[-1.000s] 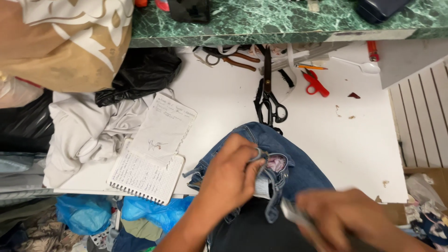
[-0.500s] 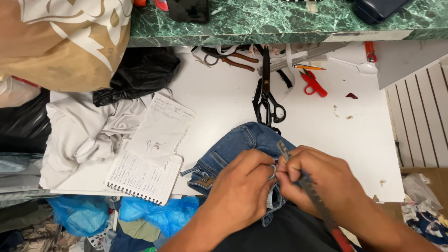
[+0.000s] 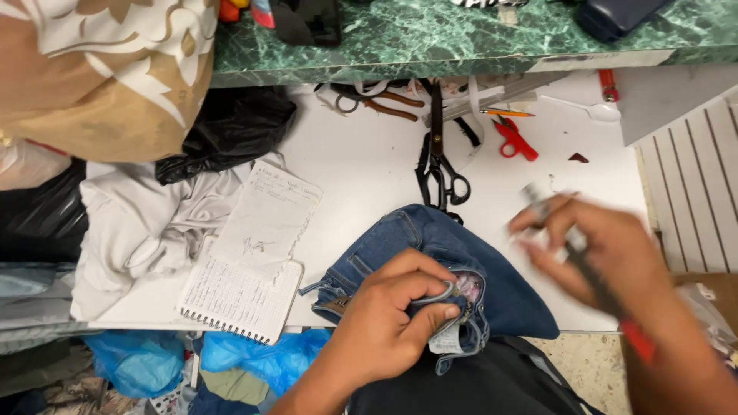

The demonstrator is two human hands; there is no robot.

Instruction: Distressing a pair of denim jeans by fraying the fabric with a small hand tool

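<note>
Blue jeans (image 3: 430, 246) lie bunched at the near edge of the white table (image 3: 361, 161). My left hand (image 3: 388, 319) pinches the waistband fabric near the pocket lining and a white label. My right hand (image 3: 607, 250) is blurred, lifted to the right of the jeans, and grips a thin dark tool with a red handle (image 3: 592, 280). Big black scissors (image 3: 438, 165) rest on the table just beyond the jeans.
An open spiral notebook (image 3: 250, 261) and grey cloth (image 3: 146, 223) lie to the left, with a black bag (image 3: 231, 127) behind. Small red scissors (image 3: 513, 138), pliers and a pencil sit near the green marble shelf (image 3: 461, 38). Blue bags (image 3: 138, 357) lie below the table.
My right hand, which was at the jeans beside my left hand, has swung up and to the right with the tool. My left hand keeps its pinch on the waistband.
</note>
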